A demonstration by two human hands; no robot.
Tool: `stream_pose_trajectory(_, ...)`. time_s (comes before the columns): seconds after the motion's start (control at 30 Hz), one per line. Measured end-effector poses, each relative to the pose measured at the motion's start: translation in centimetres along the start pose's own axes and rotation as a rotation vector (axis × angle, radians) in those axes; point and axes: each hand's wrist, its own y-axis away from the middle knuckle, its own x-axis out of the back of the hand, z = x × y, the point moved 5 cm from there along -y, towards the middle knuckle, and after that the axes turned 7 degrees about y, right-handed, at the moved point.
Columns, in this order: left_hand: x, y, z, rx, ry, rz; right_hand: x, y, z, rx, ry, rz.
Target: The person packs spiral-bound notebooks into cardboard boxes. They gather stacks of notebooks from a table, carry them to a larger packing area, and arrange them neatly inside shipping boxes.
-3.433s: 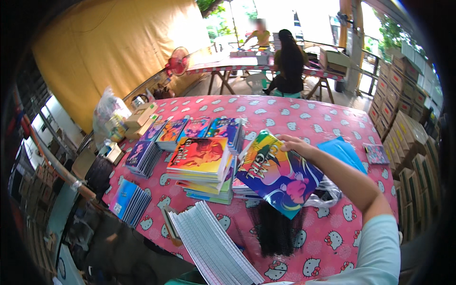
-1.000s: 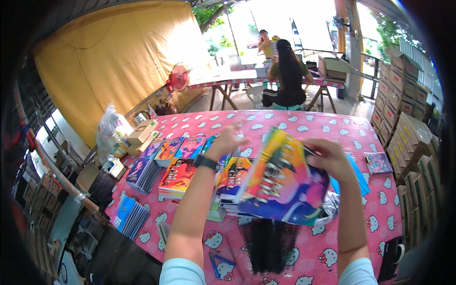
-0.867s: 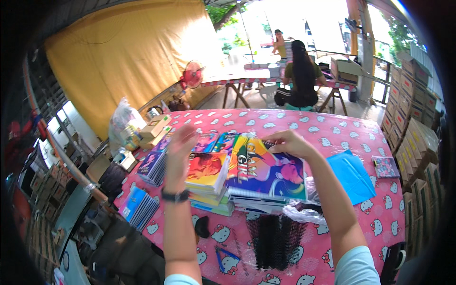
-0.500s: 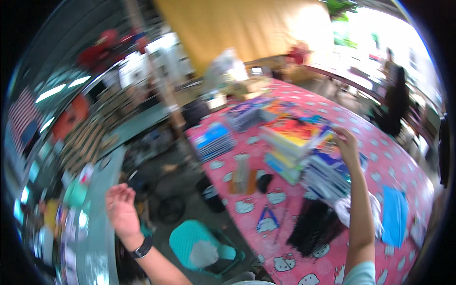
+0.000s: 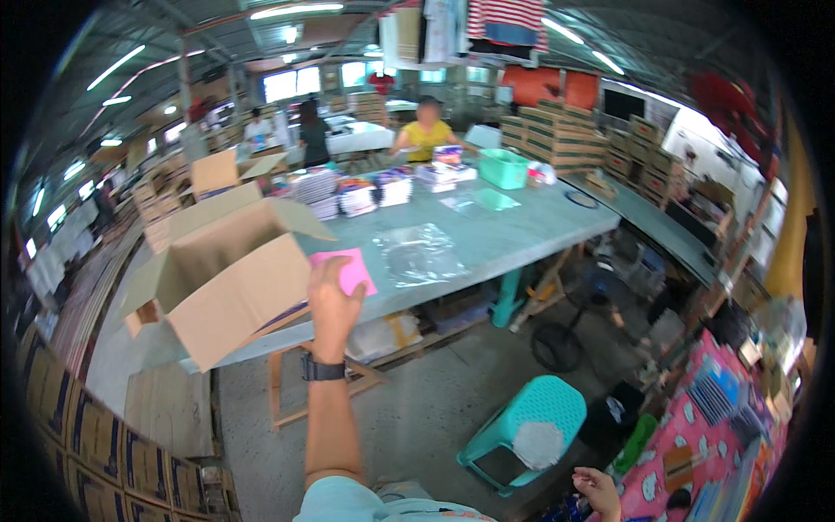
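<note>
Grey table [image 5: 522, 230], pink sheet [image 5: 345, 270] aloft

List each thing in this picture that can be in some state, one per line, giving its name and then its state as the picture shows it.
left hand: raised, gripping the pink packet
pink packet: held up in front of the box
cardboard box: flaps open, tipped on its side on the grey table
right hand: low, fingers loosely curled, holding nothing
teal stool: upright on the floor
green basket: upright on the table
clear plastic bag: lying flat
</note>
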Motion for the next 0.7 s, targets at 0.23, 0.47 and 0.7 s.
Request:
stream_pose_trajectory(0.23,9.2,-2.7,-17.4,0.321,-0.684,0.005,-7.2,-7.3,-7.5,0.229,0.193,-0.097)
stream_pose_trajectory(0.47,11.3,-2.5,-28.4,0.201,-0.739,-0.218,-22.6,-12.8,-19.1,0.251,-0.074,-0.292)
stream_pose_trajectory(0.7,13.7,1.3,-23.9,0.152,-0.464,-0.18,-29.0,-17.4,-20.9,0.275,0.103,-0.294)
